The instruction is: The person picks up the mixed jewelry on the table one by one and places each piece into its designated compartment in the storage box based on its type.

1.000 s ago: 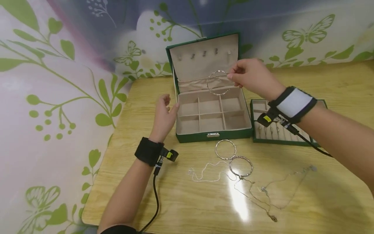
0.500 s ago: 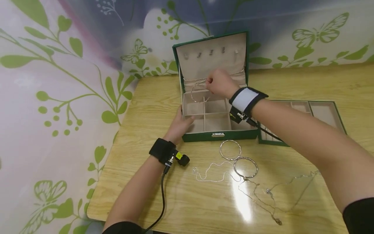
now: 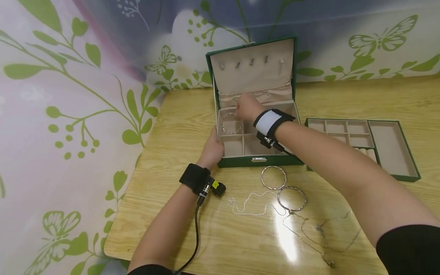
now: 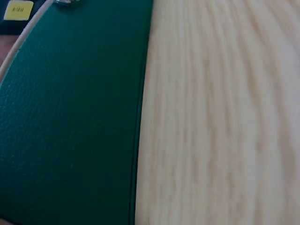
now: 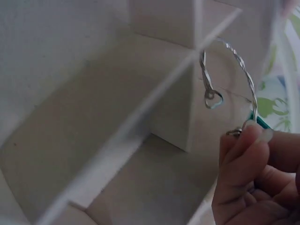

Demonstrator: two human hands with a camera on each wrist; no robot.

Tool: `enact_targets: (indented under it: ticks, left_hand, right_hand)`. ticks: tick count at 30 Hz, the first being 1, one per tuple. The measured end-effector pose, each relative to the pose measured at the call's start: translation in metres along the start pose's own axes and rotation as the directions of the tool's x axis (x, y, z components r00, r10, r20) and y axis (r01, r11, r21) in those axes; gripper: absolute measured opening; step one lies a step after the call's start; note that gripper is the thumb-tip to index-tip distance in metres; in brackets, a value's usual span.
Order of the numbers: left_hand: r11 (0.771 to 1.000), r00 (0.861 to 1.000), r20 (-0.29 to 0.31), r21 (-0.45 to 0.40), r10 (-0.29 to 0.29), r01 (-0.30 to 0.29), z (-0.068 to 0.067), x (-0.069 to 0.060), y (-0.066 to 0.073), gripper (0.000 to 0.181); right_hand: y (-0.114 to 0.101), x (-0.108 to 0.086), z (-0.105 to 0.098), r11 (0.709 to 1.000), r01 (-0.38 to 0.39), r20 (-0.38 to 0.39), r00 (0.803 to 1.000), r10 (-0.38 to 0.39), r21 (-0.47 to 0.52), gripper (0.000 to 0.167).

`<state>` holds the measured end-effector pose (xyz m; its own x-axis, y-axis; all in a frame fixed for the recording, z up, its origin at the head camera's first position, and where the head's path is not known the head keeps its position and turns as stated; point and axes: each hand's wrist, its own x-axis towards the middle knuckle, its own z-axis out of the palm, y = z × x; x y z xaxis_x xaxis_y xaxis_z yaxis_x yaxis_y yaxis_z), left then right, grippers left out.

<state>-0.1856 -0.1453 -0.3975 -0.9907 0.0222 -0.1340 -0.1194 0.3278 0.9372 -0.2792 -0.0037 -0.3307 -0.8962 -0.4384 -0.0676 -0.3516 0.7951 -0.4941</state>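
A twisted silver open bangle (image 5: 241, 61) with a heart-shaped end is pinched between the thumb and finger of my right hand (image 3: 248, 109). The bangle hangs within the back-left compartment of a green jewelry box (image 3: 237, 162), whose lid leans open. In the right wrist view, my right hand (image 5: 258, 173) is beside the beige dividers. My left hand (image 3: 211, 151) rests against the box's left side, its fingers along the outer wall and partly hidden. The left wrist view shows the green front wall (image 4: 79, 117). Two bangles, one (image 3: 274, 189) behind the other (image 3: 291, 186), lie in front.
A green divided tray (image 3: 398, 147) sits right of the box, partly under my right arm. A silver chain (image 3: 247, 214) and fine necklaces, one with a pendant (image 3: 330, 263), lie on the wooden table (image 3: 192, 236). A patterned wall stands behind and left.
My right hand has carried the bangle leftward and down, from above the box's right side into the back-left compartment. My left hand has come against the box's left side.
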Motion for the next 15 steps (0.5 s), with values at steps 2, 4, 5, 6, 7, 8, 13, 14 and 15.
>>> enact_targets:
  ticks: [2, 4, 5, 6, 7, 8, 13, 14, 15]
  left_hand:
    - [1.000, 1.000, -0.007, 0.011, 0.002, -0.002, -0.001, 0.000, 0.001, 0.065]
    - [1.000, 1.000, -0.008, 0.016, -0.004, 0.004, -0.001, 0.000, 0.001, 0.066]
    - [1.000, 1.000, -0.008, 0.020, -0.008, 0.008, 0.000, -0.001, 0.001, 0.066]
    - [1.000, 1.000, -0.007, 0.023, -0.013, 0.013, 0.000, -0.001, 0.001, 0.067]
    - [0.999, 1.000, -0.007, 0.028, -0.018, 0.018, 0.000, -0.001, 0.001, 0.067]
    - [0.999, 1.000, -0.008, 0.033, -0.022, 0.022, 0.000, -0.001, 0.001, 0.067]
    - [0.998, 0.999, -0.025, 0.051, -0.026, 0.028, 0.001, -0.001, 0.000, 0.067]
    - [0.998, 0.999, -0.028, 0.051, -0.025, 0.026, 0.001, -0.002, 0.000, 0.067]
    - [0.998, 0.999, -0.029, 0.050, -0.024, 0.025, 0.000, -0.002, 0.000, 0.068]
  right_hand:
    - [-0.001, 0.003, 0.007, 0.999, 0.013, 0.019, 1.000, -0.013, -0.039, 0.032]
    - [-0.002, 0.006, 0.013, 0.998, 0.015, 0.030, 0.999, -0.013, -0.060, 0.018]
    - [-0.003, 0.006, 0.016, 0.998, 0.003, 0.039, 0.999, 0.000, -0.063, 0.011]
    - [-0.003, 0.006, 0.018, 0.998, -0.011, 0.047, 0.999, 0.014, -0.066, 0.009]
    - [-0.003, 0.006, 0.020, 0.997, -0.022, 0.050, 0.998, 0.025, -0.074, 0.014]
    - [-0.004, 0.006, 0.022, 0.996, -0.030, 0.046, 0.998, 0.034, -0.083, 0.021]
    - [-0.001, 0.005, 0.028, 0.983, -0.007, 0.032, 0.999, 0.013, -0.183, 0.017]
    - [0.000, 0.005, 0.029, 0.979, 0.005, 0.038, 0.999, 0.002, -0.203, 0.015]
    - [0.001, 0.004, 0.031, 0.976, 0.014, 0.046, 0.999, -0.004, -0.219, 0.015]
